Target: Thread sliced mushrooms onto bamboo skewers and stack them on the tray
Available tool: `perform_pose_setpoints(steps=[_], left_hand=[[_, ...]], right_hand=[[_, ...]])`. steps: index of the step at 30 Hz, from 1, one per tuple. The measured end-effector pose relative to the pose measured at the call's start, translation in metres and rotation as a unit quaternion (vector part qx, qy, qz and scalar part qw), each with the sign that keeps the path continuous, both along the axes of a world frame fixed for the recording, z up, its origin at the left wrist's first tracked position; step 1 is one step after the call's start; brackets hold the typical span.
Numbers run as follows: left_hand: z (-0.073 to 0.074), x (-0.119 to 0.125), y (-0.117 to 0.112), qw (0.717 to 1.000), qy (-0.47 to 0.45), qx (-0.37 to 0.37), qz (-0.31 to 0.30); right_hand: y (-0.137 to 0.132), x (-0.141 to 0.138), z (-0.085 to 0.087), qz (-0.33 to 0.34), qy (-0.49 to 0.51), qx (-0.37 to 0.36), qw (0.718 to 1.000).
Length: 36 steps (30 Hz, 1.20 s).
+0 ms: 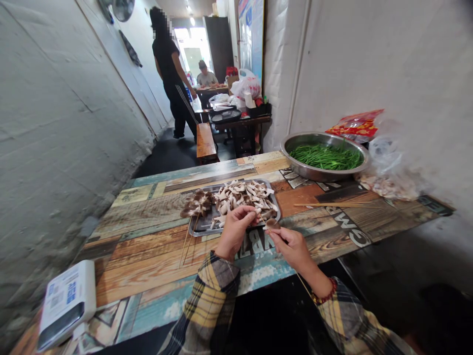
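Note:
My left hand [238,228] is closed in a pinch around a small pale mushroom piece [258,212] near a skewer's tip. My right hand [293,249] is shut on a thin wooden skewer [303,285], whose lower end runs down past the wrist. A brown-capped oyster mushroom [272,225] sits on that skewer at the right fingertips. Just beyond both hands, a metal tray [199,228] carries a heap of loose oyster mushrooms [240,195]. Filled mushroom skewers [197,204] lie at the tray's left end, their sticks pointing toward me.
Bare skewers [332,204] lie right of the tray. Behind them stands a steel basin [321,174] of green chives, beside plastic bags [391,172]. A white payment device [68,301] sits at the table's left corner. One person walks by a bench [206,140]; another sits farther back.

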<state>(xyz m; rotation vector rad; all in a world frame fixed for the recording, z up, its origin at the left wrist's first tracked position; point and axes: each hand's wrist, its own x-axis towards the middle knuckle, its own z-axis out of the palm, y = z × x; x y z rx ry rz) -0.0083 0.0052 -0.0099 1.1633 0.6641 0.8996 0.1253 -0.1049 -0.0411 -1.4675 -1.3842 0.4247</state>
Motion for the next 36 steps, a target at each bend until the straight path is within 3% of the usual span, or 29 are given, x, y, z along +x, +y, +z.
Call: perform_pose_setpoints(steps=[23, 36], left_hand=[[0.01, 0.004, -0.008, 0.997, 0.062, 0.037, -0.012], [0.008, 0.006, -0.012, 0.987, 0.097, 0.093, -0.084]], right_hand=[[0.001, 0.001, -0.004, -0.01, 0.025, -0.026, 0.999], [0.0, 0.002, -0.001, -0.005, 0.075, -0.016, 0.997]])
